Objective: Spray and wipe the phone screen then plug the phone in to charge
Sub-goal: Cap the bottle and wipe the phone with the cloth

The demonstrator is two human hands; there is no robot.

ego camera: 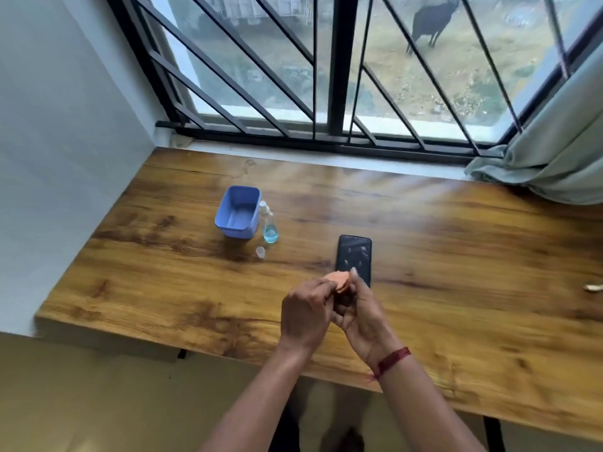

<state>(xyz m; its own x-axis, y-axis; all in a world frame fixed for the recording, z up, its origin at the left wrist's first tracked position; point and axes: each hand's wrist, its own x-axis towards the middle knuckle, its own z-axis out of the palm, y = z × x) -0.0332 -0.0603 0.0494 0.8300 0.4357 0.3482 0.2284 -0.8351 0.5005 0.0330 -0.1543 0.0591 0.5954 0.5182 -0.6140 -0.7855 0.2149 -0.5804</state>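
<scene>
A black phone lies face up on the wooden table, its screen dotted with droplets. Just in front of its near end, my left hand and my right hand are pressed together around a small orange cloth, most of which is hidden in my fingers. A clear spray bottle with blue liquid stands to the left of the phone, and its small clear cap sits on the table beside it.
A blue plastic tub stands open next to the bottle. A barred window runs along the far edge, with a pale green curtain at the right. A small pale object lies at the table's right edge.
</scene>
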